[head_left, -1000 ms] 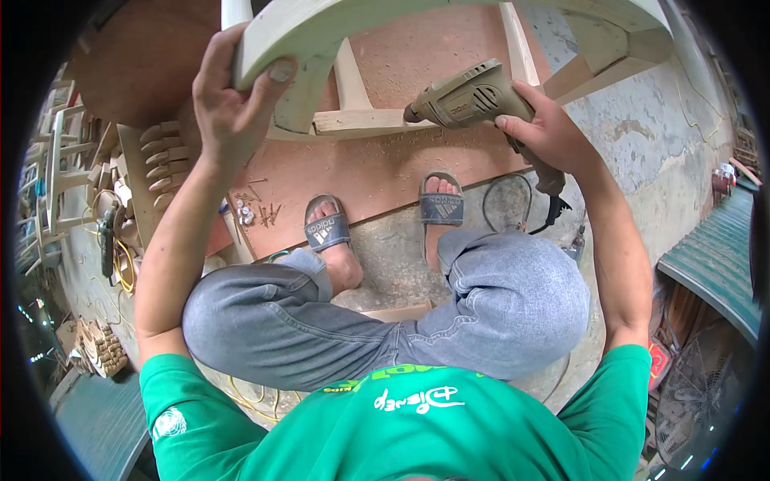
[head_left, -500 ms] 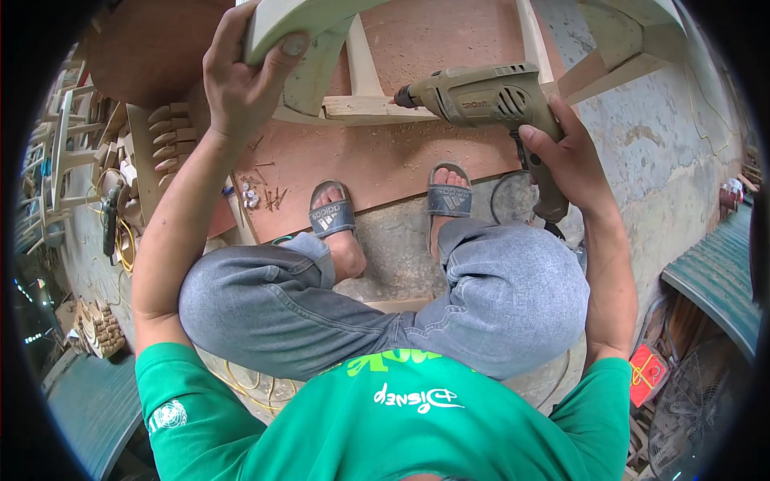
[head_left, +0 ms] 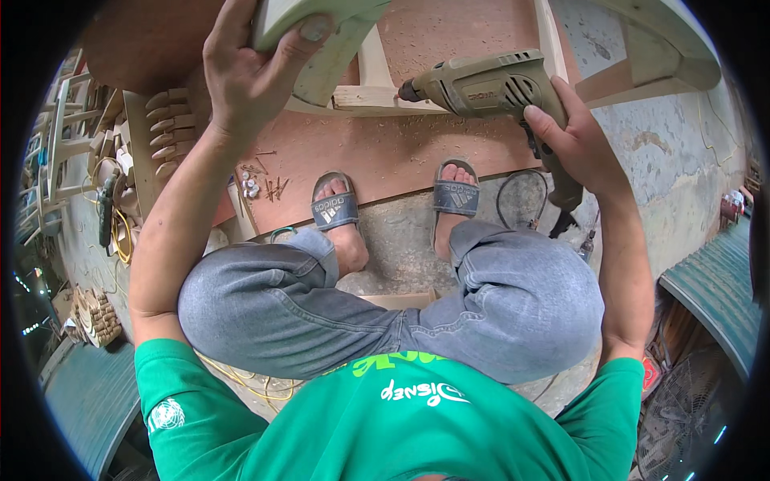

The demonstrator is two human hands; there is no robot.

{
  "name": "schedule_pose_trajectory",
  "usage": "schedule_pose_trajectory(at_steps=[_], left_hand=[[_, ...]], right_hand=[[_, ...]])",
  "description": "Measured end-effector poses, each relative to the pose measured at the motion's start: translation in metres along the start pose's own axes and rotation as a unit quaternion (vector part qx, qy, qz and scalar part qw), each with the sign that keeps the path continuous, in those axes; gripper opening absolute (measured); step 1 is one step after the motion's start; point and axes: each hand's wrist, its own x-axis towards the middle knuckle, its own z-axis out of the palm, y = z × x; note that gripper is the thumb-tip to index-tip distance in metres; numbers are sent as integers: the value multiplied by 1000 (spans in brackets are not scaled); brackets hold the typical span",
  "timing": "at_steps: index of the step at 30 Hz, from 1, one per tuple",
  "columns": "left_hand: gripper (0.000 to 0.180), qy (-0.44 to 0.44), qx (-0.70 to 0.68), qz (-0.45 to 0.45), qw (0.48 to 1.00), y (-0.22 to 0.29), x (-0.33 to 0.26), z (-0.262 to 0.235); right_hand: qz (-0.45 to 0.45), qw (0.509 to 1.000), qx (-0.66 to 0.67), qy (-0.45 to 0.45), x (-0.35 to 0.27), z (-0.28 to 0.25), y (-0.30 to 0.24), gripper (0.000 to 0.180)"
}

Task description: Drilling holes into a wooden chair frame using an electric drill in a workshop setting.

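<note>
My left hand (head_left: 249,84) is closed around a pale curved wooden part (head_left: 329,68) of a chair-like frame at the upper left, thumb lying along its near face. In my right hand (head_left: 573,144) is a tan power drill (head_left: 489,90), held by its handle and pointing left. Its dark chuck ends at the frame's crosswise rail (head_left: 373,98), close to where rail and curved part meet. Whether the bit has entered the wood is too small to tell. Another shaped leg (head_left: 674,68) of the frame reaches out at the upper right.
Beneath the frame lies a reddish-brown board (head_left: 305,152) strewn with shavings. Several screws (head_left: 275,189) lie on it, left of my sandalled feet. Stacked wooden pieces (head_left: 170,132) and another power tool (head_left: 106,212) with a yellow cord are further left. A dark cable (head_left: 501,200) curls below the drill.
The frame, the drill and my right hand appear slightly higher and further right, partly because the view has shifted. Both hands keep their holds, and the drill's tip stays at the rail.
</note>
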Motion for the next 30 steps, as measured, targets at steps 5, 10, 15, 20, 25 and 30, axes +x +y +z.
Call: schedule_pose_trajectory(at_steps=[5, 10, 15, 20, 25, 30], left_hand=[[66, 10, 11, 15, 1000, 8, 0, 5], [53, 14, 61, 76, 995, -35, -17, -35], [67, 24, 18, 10, 999, 8, -6, 1], [49, 17, 41, 59, 997, -36, -13, -29], [48, 5, 58, 52, 997, -45, -14, -30], [49, 12, 82, 67, 994, -44, -16, -33]], right_hand=[[62, 997, -36, -18, 10, -1, -3, 52], [14, 998, -59, 21, 15, 9, 6, 58], [-6, 996, -85, 10, 17, 6, 4, 60], [-65, 996, -65, 1, 23, 5, 14, 61], [22, 998, 11, -51, 18, -9, -3, 57], [-10, 997, -53, 52, -14, 3, -29, 50]])
